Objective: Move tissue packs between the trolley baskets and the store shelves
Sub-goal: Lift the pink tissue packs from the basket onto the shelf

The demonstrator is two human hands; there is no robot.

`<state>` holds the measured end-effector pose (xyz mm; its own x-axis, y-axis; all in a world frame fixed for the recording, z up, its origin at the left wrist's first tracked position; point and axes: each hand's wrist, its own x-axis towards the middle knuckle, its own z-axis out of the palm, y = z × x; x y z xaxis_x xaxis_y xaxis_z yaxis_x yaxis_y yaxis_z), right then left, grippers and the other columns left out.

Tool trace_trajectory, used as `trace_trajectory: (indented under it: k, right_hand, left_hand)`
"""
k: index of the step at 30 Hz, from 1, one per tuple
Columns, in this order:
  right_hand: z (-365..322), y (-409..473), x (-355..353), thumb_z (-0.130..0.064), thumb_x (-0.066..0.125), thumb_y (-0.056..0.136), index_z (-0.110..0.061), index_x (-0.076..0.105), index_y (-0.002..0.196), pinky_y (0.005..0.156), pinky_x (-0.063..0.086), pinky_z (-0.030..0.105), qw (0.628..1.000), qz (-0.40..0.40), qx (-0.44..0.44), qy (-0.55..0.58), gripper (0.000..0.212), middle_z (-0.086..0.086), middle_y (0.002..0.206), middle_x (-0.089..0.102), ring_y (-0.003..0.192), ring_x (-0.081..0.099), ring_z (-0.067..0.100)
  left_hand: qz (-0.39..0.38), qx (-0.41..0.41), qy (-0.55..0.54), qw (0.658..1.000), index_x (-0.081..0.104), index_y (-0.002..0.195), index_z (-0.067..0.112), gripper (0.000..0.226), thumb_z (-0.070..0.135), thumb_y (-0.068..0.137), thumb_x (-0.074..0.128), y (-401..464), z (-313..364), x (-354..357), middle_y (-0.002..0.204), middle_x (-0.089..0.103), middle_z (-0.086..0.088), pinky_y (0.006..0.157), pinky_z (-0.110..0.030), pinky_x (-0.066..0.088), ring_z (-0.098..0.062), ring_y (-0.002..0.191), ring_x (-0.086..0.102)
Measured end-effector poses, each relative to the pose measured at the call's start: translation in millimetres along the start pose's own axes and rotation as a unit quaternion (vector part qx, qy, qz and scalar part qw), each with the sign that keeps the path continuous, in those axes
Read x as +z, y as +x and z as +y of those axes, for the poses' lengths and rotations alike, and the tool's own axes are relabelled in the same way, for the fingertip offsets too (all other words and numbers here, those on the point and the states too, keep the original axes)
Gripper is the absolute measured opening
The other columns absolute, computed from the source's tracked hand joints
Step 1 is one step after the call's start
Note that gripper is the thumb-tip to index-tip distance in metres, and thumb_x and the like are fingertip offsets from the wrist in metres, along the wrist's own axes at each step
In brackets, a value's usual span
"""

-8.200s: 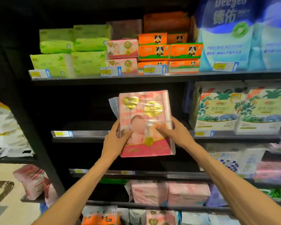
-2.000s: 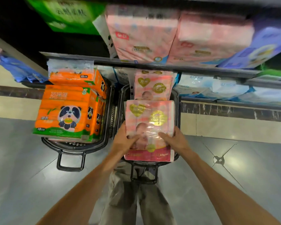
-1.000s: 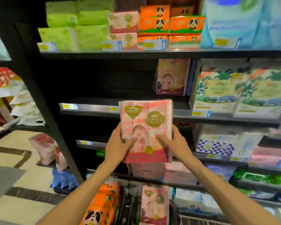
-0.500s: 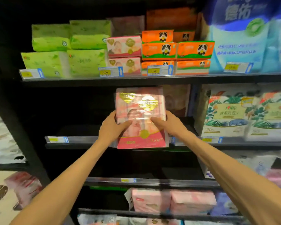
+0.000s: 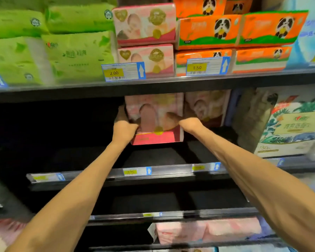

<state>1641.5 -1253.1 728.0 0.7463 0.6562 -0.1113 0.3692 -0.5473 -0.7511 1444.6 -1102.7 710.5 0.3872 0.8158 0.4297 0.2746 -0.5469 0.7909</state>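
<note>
Both hands clasp one pink tissue pack (image 5: 157,122) from opposite sides: the left hand (image 5: 123,128) wraps its left edge with the fingers curled round behind it, and the right hand (image 5: 186,123) presses the right edge, thumb laid across the front. The pack stands upright, deep in the middle shelf (image 5: 138,172), its base at or just above the shelf floor; the dark makes it impossible to tell whether it rests there. Just to its right stands a second pink pack (image 5: 205,108), dim in the shadow, and the two look close to touching. The upper shelf's edge (image 5: 153,86) cuts off the top of the held pack, and the fingertips of both hands are hidden behind it. Above sit green packs (image 5: 76,55), small pink packs (image 5: 145,24) and orange panda packs (image 5: 207,30); a leaf-printed pack (image 5: 291,128) is at the right. Half a second ago the pack was at the shelf's front lip; now it is well inside.
</note>
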Motion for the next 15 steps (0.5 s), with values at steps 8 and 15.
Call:
trace_trajectory:
  k: [8, 15]
  right_hand:
    - [35, 76, 59, -0.058, 0.075, 0.070, -0.014, 0.028, 0.159, 0.112, 0.042, 0.048, 0.979, 0.081, -0.125, 0.136, 0.109, 0.013, 0.155, 0.046, 0.137, 0.049, 0.034]
    - [18, 75, 53, -0.042, 0.071, 0.091, -0.017, 0.019, 0.161, 0.121, 0.029, 0.043, 0.969, 0.160, -0.173, 0.077, 0.091, 0.012, 0.163, 0.031, 0.147, 0.031, 0.031]
  left_hand:
    - [-0.006, -0.002, 0.017, 1.000, 0.031, 0.153, 0.021, 0.085, 0.031, 0.085, 0.080, 22, -50, 51, 0.127, 0.066, -0.012, 0.090, -0.046, 0.057, -0.030, 0.109, 0.067]
    - [-0.080, -0.069, 0.074, 0.992, 0.014, 0.160, 0.036, 0.108, 0.044, 0.078, 0.084, 34, -70, 77, 0.131, 0.062, -0.013, 0.095, -0.048, 0.053, -0.037, 0.117, 0.062]
